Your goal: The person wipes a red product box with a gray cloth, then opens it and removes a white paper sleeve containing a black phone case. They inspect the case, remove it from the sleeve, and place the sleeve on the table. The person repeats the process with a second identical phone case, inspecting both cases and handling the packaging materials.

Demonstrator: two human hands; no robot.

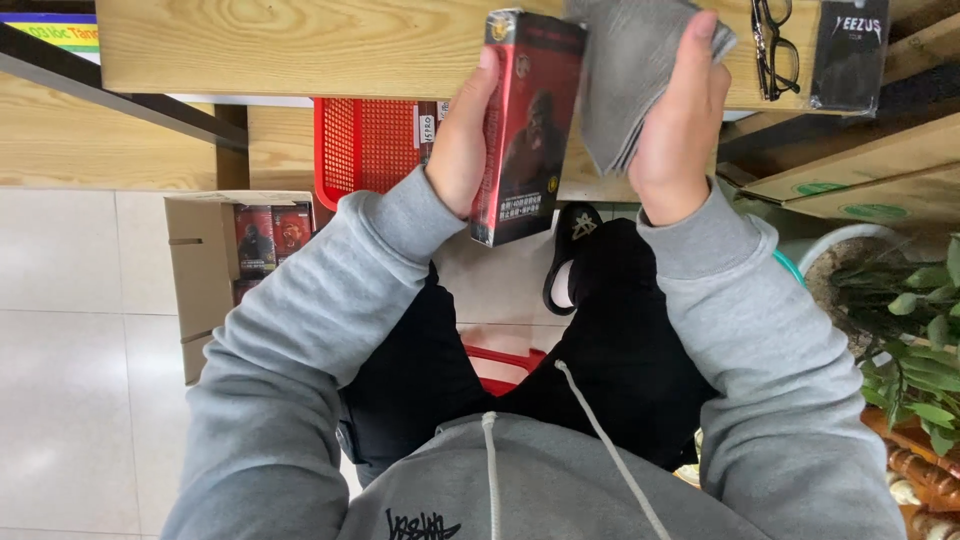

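Red box [525, 125] in left hand [462, 150], probably touching cloth [635, 70].

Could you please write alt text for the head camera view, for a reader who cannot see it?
Seen from above, a seated person's left hand holds a tall red-and-black printed box while the right hand grips a folded grey cloth beside it, before a light wooden table.

— Which package is in hand?
— A tall red-and-black cardboard box [525, 125], gripped by the left hand [462, 150].
— Others?
— Similar red boxes [272, 238] inside an open brown carton [200, 290]; a black card [848, 50] on the wooden shelf [300, 45].
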